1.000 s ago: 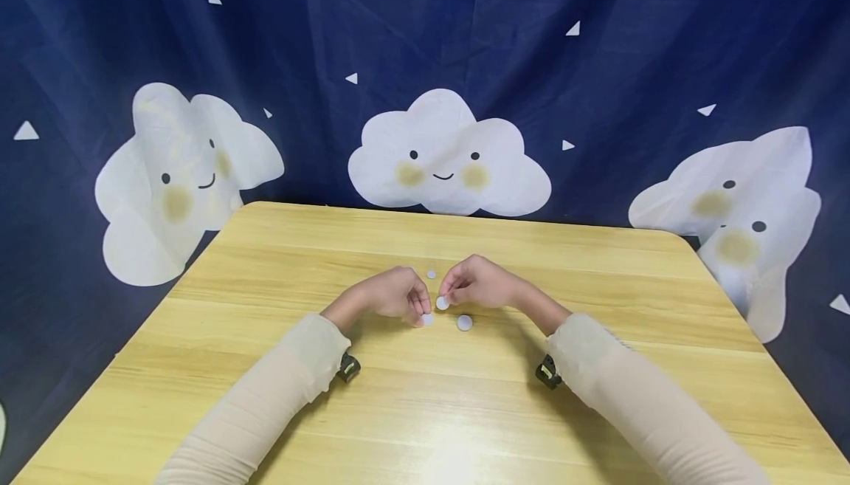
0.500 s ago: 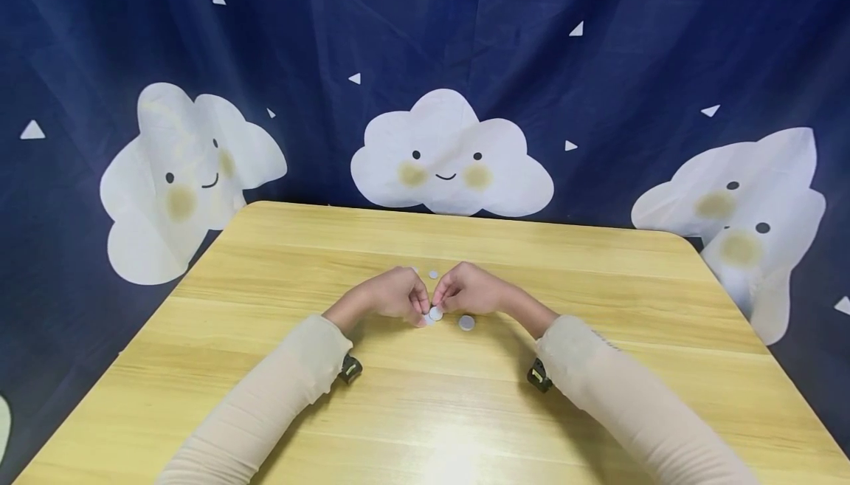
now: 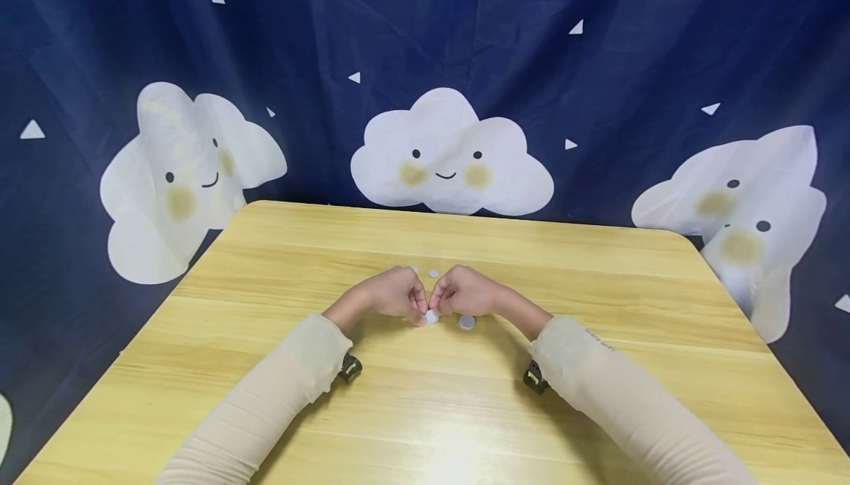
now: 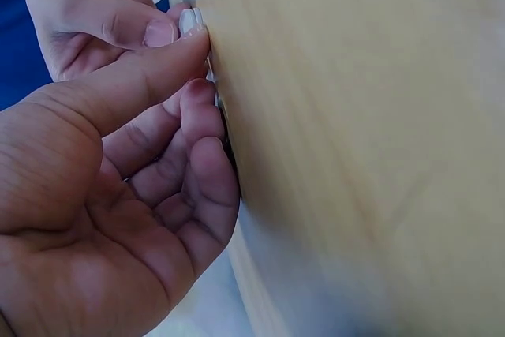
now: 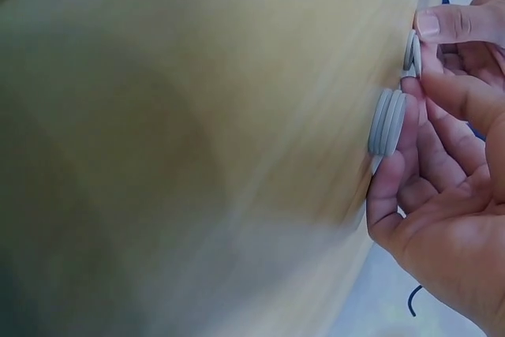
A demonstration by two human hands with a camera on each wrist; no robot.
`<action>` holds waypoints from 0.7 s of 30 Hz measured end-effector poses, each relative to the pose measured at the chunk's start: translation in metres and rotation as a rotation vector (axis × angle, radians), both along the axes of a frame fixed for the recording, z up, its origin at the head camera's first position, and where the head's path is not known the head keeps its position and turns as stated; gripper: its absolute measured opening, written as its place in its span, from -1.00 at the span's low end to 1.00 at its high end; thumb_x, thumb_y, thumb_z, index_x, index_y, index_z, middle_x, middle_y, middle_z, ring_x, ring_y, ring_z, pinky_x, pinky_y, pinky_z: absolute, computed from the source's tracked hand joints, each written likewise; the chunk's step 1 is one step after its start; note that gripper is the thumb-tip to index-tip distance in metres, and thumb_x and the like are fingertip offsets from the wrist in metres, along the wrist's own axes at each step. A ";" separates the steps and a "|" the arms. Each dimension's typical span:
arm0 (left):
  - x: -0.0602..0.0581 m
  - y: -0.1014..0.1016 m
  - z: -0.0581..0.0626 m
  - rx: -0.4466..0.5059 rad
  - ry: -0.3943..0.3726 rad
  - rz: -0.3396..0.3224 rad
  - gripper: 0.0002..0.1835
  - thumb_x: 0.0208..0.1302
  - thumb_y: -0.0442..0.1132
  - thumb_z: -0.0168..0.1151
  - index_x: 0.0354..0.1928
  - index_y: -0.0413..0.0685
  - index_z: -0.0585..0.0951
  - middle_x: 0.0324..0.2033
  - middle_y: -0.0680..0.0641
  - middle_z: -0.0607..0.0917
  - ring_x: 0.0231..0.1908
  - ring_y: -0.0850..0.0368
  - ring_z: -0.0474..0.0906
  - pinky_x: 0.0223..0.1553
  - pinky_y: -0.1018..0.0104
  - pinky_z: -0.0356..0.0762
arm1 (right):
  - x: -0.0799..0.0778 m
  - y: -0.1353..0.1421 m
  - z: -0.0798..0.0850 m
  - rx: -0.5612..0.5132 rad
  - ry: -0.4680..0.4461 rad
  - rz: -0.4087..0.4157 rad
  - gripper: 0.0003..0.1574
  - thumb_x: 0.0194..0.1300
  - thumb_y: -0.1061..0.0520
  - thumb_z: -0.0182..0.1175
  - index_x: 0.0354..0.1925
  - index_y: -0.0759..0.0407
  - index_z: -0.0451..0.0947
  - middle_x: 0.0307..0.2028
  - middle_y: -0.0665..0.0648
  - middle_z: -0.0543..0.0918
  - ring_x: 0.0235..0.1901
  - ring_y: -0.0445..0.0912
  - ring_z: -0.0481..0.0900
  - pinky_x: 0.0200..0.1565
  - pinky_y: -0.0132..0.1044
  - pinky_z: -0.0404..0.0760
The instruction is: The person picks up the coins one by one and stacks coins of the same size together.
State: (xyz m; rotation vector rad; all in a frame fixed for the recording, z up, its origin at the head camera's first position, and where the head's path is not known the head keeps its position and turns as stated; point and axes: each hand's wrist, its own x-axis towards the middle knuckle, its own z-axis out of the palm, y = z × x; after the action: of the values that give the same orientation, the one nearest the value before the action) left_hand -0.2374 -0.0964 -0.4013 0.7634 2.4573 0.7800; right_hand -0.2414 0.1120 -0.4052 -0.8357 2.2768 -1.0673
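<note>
Two silvery coins lie one over the other between my hands, seen edge-on as a small pile in the right wrist view. My left hand holds the lower coin at its edge, thumb against it and the other fingers curled in. From the other side my right hand pinches the upper coin between thumb and forefinger. The fingertips of both hands nearly meet. A separate stack of several coins stands close by the right hand's curled fingers; from the head, only its top shows.
Farther back on the wooden table lies a smaller coin, with another partly hidden behind the left hand. A dark blue curtain with smiling clouds hangs behind the table's far edge.
My right hand has moved left and slightly down, bringing its coin over the one at the left hand. The left hand has stayed almost in place.
</note>
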 end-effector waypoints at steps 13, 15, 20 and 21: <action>0.000 -0.001 0.002 0.009 -0.003 -0.008 -0.87 0.11 -0.32 0.57 -0.42 -0.04 0.73 -0.53 0.08 0.70 -0.52 0.26 0.50 -0.45 0.43 0.48 | 0.001 0.005 0.001 -0.028 -0.067 0.011 -0.80 0.19 0.43 0.34 -0.16 0.40 0.68 -0.30 0.14 0.75 -0.30 -0.18 0.66 -0.16 -0.33 0.68; 0.000 -0.001 0.002 0.005 -0.005 -0.012 -0.87 0.11 -0.32 0.57 -0.42 -0.04 0.74 -0.52 0.08 0.70 -0.51 0.25 0.52 -0.43 0.42 0.51 | 0.001 0.005 0.002 -0.020 -0.058 0.025 -0.77 0.16 0.43 0.38 -0.16 0.40 0.68 -0.30 0.14 0.74 -0.29 -0.16 0.67 -0.14 -0.32 0.68; -0.001 -0.002 0.002 0.003 -0.016 -0.015 -0.88 0.12 -0.32 0.56 -0.40 -0.04 0.73 -0.50 0.07 0.71 -0.48 0.24 0.53 -0.40 0.41 0.53 | 0.001 0.003 -0.001 0.013 0.005 0.037 -0.79 0.15 0.41 0.43 -0.20 0.36 0.69 -0.34 0.08 0.74 -0.31 -0.19 0.67 -0.16 -0.35 0.68; -0.001 -0.002 0.001 0.003 -0.017 -0.014 -0.88 0.12 -0.32 0.56 -0.40 -0.04 0.74 -0.49 0.07 0.71 -0.48 0.24 0.53 -0.39 0.40 0.53 | 0.001 0.003 -0.001 0.017 0.015 0.038 -0.80 0.15 0.41 0.44 -0.20 0.36 0.70 -0.35 0.08 0.74 -0.32 -0.19 0.67 -0.16 -0.36 0.68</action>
State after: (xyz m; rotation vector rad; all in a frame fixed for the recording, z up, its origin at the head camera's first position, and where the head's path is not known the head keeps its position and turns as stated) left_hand -0.2383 -0.0987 -0.3998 0.7703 2.4336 0.7821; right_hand -0.2405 0.1147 -0.4065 -0.8790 2.2706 -1.0263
